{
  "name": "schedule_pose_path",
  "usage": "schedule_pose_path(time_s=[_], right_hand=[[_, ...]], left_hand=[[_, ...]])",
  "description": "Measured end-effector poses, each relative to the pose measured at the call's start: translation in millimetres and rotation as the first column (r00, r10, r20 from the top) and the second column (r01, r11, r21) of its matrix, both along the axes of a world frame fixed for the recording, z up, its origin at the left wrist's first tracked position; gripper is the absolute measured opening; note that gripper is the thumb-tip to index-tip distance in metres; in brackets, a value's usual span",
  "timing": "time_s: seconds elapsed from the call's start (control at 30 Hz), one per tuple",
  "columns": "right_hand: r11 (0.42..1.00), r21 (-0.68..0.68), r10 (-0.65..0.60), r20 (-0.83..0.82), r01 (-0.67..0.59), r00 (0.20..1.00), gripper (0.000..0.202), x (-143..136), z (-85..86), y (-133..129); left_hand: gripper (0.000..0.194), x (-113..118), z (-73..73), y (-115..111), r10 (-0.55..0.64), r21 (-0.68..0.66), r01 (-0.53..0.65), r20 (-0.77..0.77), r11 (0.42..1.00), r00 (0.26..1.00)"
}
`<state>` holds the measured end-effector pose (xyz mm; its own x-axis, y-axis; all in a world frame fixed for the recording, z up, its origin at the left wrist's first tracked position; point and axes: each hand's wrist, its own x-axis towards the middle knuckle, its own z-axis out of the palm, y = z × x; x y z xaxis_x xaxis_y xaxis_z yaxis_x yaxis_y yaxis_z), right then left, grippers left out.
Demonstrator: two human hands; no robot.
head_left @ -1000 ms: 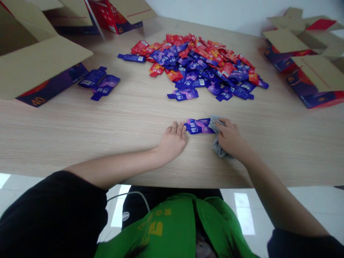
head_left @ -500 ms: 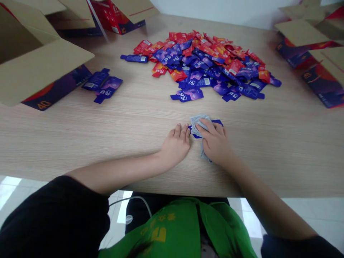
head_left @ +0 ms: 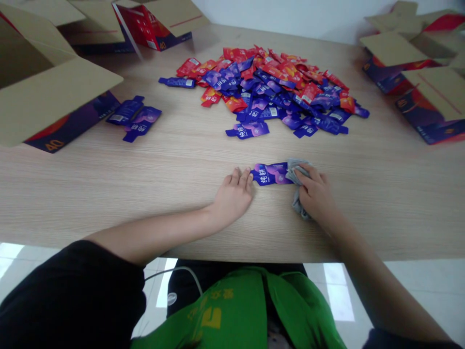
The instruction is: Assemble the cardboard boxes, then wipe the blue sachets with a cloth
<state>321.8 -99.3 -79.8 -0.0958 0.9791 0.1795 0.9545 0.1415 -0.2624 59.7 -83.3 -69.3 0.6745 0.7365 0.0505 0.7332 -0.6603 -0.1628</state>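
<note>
A purple sachet (head_left: 269, 174) with white lettering lies flat on the table in front of me, its narrow neck pointing left. The fingertips of my left hand (head_left: 234, 194) press that neck down, fingers close together. My right hand (head_left: 317, 191) is closed on a crumpled grey cloth (head_left: 296, 170), which covers the sachet's right end. A loose fold of the cloth hangs below the fingers. Beyond my hands lies a heap of red and purple sachets (head_left: 269, 92), with one purple sachet (head_left: 247, 130) at its near edge.
At the left stands an open carton (head_left: 72, 116), with two purple sachets (head_left: 141, 123) beside it. Another open carton (head_left: 160, 29) is behind. More open cartons (head_left: 428, 118) stand at the right. The table's front edge (head_left: 232, 259) runs close to my body.
My right hand has slid the cloth rightward along the sachet, uncovering its printed face. The left hand stays at the neck. The whole view has shifted slightly.
</note>
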Motion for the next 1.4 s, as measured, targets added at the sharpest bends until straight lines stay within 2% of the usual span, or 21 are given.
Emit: schedule_pose_path(time_s=[0.1, 0.2, 0.3, 0.4, 0.47, 0.6, 0.77, 0.87, 0.97, 1.07, 1.2, 1.3, 1.4], right_hand=[[0.999, 0.036, 0.002, -0.114, 0.002, 0.993, 0.054, 2.5, 5.0, 9.6], [0.989, 0.150, 0.034, -0.196, -0.004, 0.980, 0.056, -17.2, 19.3, 17.8], [0.975, 0.196, 0.125, -0.096, -0.104, 0.987, 0.057, -54.5, 31.2, 20.9], [0.969, 0.079, 0.229, 0.070, -0.234, 0.971, 0.055, -88.0, 30.2, 20.5], [0.963, -0.010, 0.269, 0.140, -0.270, 0.953, 0.054, -97.9, 24.3, 19.7], [0.981, -0.019, 0.192, 0.173, -0.191, 0.966, 0.054, -88.4, 14.7, 15.7], [0.997, 0.058, 0.042, 0.165, -0.052, 0.985, 0.053, -56.0, 11.2, 3.9], [0.998, 0.059, -0.025, 0.154, 0.016, 0.988, 0.054, -32.6, 7.8, -1.9], [0.999, 0.043, -0.023, 0.149, 0.017, 0.989, 0.052, -10.0, 4.1, -1.2], [0.999, 0.011, 0.033, 0.127, -0.035, 0.991, 0.052, 3.5, 5.2, 6.5], [0.995, 0.060, 0.080, 0.009, -0.080, 0.997, 0.054, -8.6, 18.0, 17.5], [0.976, 0.083, 0.206, -0.039, -0.203, 0.978, 0.055, -41.6, 26.7, 19.0], [0.946, -0.010, 0.324, 0.030, -0.324, 0.945, 0.055, -75.1, 26.8, 15.6]], left_hand=[[0.046, -0.5, -0.6, 0.1, -0.004, 0.001, 0.004, 0.009, 1.000, 1.000], [0.046, -0.2, 0.7, -0.5, -0.002, -0.008, 0.002, 0.004, 1.000, 1.000], [0.046, 1.2, 3.2, -0.8, 0.008, -0.016, -0.008, -0.001, 1.000, 1.000], [0.042, 2.5, 5.0, -0.4, 0.021, -0.029, -0.020, 0.007, 0.999, 1.000], [0.040, 2.6, 4.9, 0.0, 0.022, -0.034, -0.022, 0.009, 0.999, 1.000], [0.043, 0.8, 2.4, 0.1, 0.008, 0.001, -0.008, 0.011, 1.000, 1.000], [0.045, -0.1, 1.2, 0.5, -0.002, -0.006, 0.002, 0.012, 1.000, 1.000], [0.046, 0.6, 1.9, 0.4, -0.005, -0.007, 0.005, -0.011, 1.000, 1.000], [0.046, 0.6, 1.6, 0.0, 0.000, 0.004, 0.000, -0.016, 1.000, 1.000], [0.046, -0.2, 0.0, -0.2, -0.001, 0.019, 0.001, -0.003, 1.000, 1.000], [0.046, -0.5, -0.4, 0.1, -0.009, 0.019, 0.008, 0.006, 1.000, 1.000], [0.046, 0.3, 2.3, -0.1, -0.001, 0.005, 0.001, 0.001, 1.000, 1.000], [0.042, 0.9, 5.7, -0.4, 0.009, -0.019, -0.009, -0.016, 1.000, 1.000]])
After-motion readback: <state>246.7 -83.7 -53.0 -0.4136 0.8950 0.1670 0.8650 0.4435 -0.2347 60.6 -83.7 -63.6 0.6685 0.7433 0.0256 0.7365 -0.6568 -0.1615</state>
